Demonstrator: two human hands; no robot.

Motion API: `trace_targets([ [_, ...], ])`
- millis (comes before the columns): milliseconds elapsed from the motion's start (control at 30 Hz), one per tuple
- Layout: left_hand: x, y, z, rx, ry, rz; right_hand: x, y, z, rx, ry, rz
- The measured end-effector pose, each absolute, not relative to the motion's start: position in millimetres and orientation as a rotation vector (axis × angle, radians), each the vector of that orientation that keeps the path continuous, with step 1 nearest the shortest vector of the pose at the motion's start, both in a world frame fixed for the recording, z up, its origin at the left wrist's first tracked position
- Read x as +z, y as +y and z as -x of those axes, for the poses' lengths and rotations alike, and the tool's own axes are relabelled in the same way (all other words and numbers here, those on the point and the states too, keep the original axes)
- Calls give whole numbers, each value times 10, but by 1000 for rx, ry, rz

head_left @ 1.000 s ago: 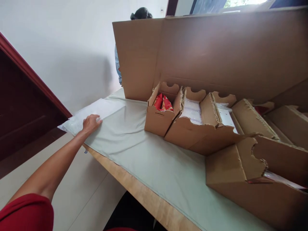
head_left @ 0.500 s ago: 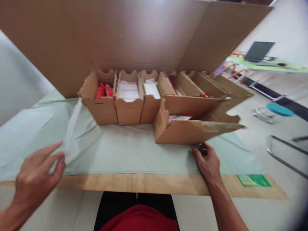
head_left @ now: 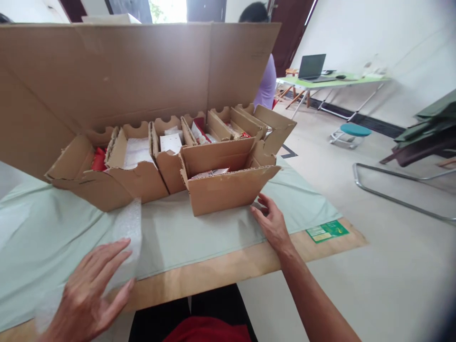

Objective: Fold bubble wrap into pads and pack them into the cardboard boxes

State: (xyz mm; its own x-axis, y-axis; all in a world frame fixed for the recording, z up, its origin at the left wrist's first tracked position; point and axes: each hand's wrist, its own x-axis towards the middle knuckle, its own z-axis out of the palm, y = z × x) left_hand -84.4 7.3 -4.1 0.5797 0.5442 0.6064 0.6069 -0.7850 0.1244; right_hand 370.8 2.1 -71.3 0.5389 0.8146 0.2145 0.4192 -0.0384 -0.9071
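My left hand [head_left: 94, 285] is at the table's near left, its fingers stretched and spread. A clear sheet of bubble wrap [head_left: 130, 221] lies just beyond and partly under the fingers; whether they touch it I cannot tell. My right hand [head_left: 272, 221] rests at the near right corner of a cardboard box [head_left: 228, 192], fingers apart and curved. A printed packet [head_left: 210, 174] shows inside this box. Behind it stands a row of open cardboard boxes [head_left: 146, 178], holding red packets [head_left: 99, 159], white flat items [head_left: 137, 151] and a white box [head_left: 171, 142].
A tall cardboard panel [head_left: 142, 71] stands behind the row. Pale green cloth [head_left: 171, 237] covers the wooden table [head_left: 199, 285], with a green card [head_left: 327, 231] at its right end. Beyond are a seated person in purple [head_left: 267, 85], a laptop [head_left: 311, 69] and a teal stool [head_left: 355, 129].
The view has swung to the right and up, so the boxes appear farther left. My left fingers, bent near the bubble wrap before, are now spread. My right hand stays by the front box.
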Motion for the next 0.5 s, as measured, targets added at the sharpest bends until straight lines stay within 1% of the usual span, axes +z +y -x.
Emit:
trace_targets([
  [67, -36, 133, 492, -1202, -1101, 2593, -651, 68, -3732, 458, -1063, 1633],
  [167, -182, 341, -81, -1353, -1288, 2585, -562, 151, -3754, 442, -1099, 1581],
  [267, -345, 575, -549, -1494, -1703, 2673, -518, 208, -3757, 460, -1134, 1549],
  [333, -399, 660, -771, -1575, -1901, 2785, -520, 220, -3746, 514, -1166, 1539],
  [500, -390, 611, -1064, -1683, -1869, 3096, -563, 169, -3741, 596, -1159, 1511],
])
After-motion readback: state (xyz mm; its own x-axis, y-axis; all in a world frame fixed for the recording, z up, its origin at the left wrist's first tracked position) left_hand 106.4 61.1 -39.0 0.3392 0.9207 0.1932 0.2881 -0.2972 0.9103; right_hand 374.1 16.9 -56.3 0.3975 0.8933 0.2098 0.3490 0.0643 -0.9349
